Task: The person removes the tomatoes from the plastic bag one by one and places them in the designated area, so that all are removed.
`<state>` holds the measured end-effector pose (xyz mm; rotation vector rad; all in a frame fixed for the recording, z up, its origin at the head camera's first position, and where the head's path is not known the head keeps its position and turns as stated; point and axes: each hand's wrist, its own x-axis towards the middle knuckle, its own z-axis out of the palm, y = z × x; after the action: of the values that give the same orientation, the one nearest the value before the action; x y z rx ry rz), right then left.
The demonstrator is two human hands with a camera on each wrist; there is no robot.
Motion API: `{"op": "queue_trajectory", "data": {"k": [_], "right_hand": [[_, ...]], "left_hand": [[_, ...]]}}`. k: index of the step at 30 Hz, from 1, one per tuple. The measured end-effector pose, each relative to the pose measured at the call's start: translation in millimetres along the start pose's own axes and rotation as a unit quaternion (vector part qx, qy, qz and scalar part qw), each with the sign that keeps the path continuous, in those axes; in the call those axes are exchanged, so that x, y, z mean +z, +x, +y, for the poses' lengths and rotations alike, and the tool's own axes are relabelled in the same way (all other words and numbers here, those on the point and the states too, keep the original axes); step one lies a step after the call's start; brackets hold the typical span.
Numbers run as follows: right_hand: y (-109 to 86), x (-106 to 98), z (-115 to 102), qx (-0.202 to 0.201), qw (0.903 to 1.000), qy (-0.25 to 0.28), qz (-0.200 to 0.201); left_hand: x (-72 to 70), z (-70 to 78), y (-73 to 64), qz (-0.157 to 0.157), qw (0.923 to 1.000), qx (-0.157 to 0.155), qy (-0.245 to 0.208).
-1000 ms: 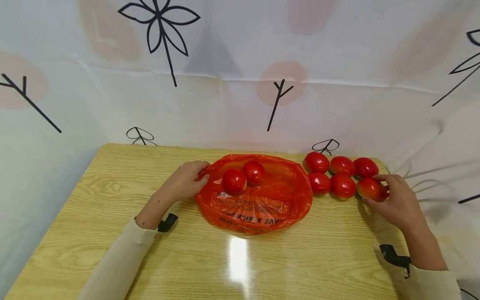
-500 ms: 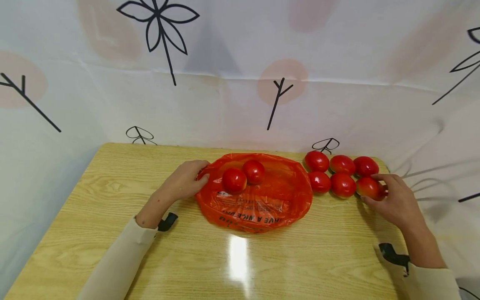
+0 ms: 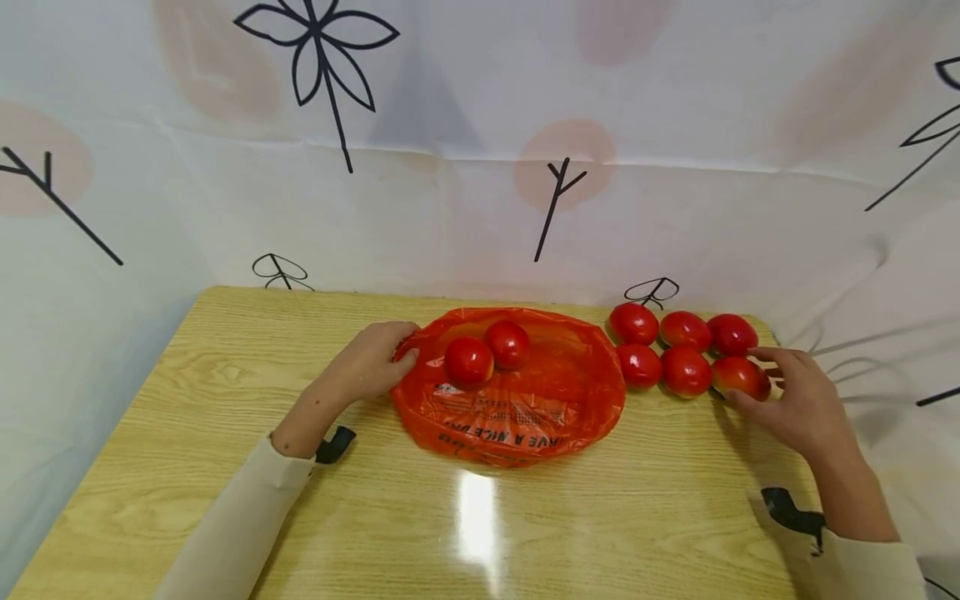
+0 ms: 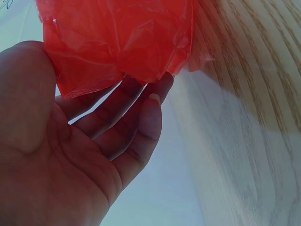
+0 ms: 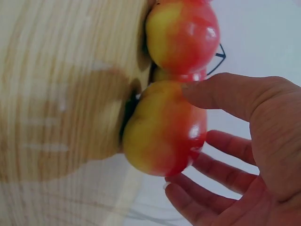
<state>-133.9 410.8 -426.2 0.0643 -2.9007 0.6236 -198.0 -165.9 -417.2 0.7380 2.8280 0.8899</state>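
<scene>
A red plastic bag (image 3: 517, 417) lies spread on the table, with two glossy red apples (image 3: 469, 362) on its left part. At its left rim, my left hand (image 3: 371, 362) pinches the plastic between thumb and fingers; the left wrist view shows the bag (image 4: 113, 42) between them. To the right of the bag, several apples (image 3: 686, 372) sit in two rows. My right hand (image 3: 798, 408) is around the nearest right apple (image 3: 738, 377), which is red and yellow. In the right wrist view the thumb lies against this apple (image 5: 162, 127), and the loosely bent fingers stand slightly off its far side.
The wooden table (image 3: 360, 533) meets a patterned cloth backdrop (image 3: 450, 208) behind the fruit and on both sides. Close to the right row end is the table's right edge. A black strap end (image 3: 787, 510) hangs at the right wrist, another (image 3: 335, 445) at the left.
The fingers of my right hand have loosened and drawn slightly right, away from the apple, showing more of it. My left hand and the bag stay in place.
</scene>
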Motion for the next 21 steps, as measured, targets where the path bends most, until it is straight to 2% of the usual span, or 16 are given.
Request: {"op": "queue_trajectory", "data": {"k": [8,13,21], "right_hand": [[-1.8,-7.1,-14.7,-0.001,0.9995,0.005,0.031],[-3.4,-9.3,-28.2,-0.018,0.9981,0.020,0.055],[-5.4,-10.4,-52.3,-0.039,0.9963,0.015,0.076]], "left_hand": [[-0.4,0.9,-0.5,0.002,1.0000,0.001,-0.001],[-0.7,2.1,-0.5,0.001,1.0000,-0.001,0.001],[-1.2,2.7,-1.0,0.000,1.0000,-0.002,-0.005]]}}
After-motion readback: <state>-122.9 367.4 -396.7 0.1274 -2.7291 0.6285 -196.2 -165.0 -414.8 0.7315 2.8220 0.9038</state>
